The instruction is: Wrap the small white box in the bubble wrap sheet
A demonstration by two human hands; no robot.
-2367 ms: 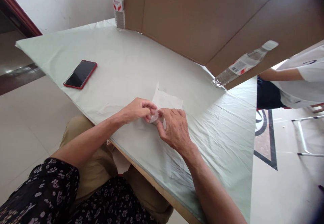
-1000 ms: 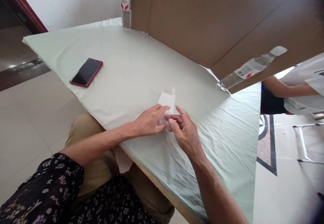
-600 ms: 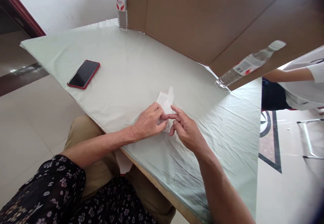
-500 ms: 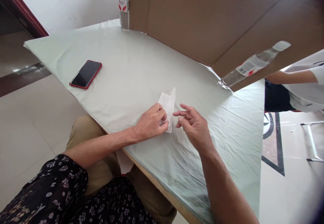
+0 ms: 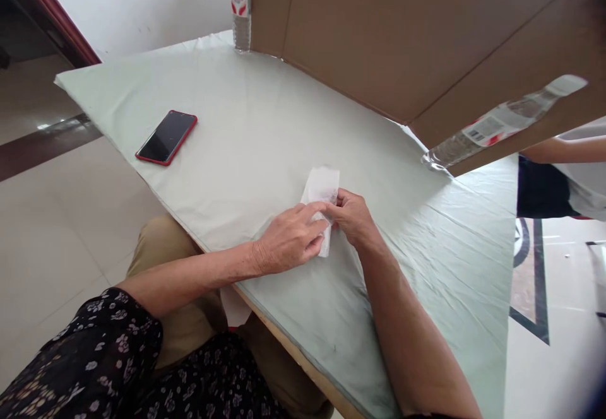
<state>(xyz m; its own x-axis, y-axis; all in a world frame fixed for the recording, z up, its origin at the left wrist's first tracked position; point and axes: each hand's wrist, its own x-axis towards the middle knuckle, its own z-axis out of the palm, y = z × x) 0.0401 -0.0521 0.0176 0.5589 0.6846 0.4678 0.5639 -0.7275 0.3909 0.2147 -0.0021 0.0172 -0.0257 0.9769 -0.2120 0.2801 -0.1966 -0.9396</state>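
Note:
A thin white folded tissue (image 5: 324, 183) is between my hands, just above or on the pale green tablecloth (image 5: 227, 141); I cannot tell whether it touches the cloth. My left hand (image 5: 294, 237) grips its near part, fingers bent over it and hiding some of it. From the other side, my right hand (image 5: 353, 217) pinches the tissue's right edge between thumb and fingers. The two hands meet at the fingertips near the middle of the tissue.
A phone in a red case (image 5: 166, 137) lies to the left. A brown cardboard panel (image 5: 360, 34) stands at the back, with one water bottle (image 5: 241, 15) upright at its left end and another bottle (image 5: 502, 122) at its right. Beyond the panel a person's arm (image 5: 544, 151) shows.
My right hand has moved left and closed on the tissue's edge; before, its fingers were apart beside it. The tissue's upper part now looks flatter and wider. The view has shifted slightly.

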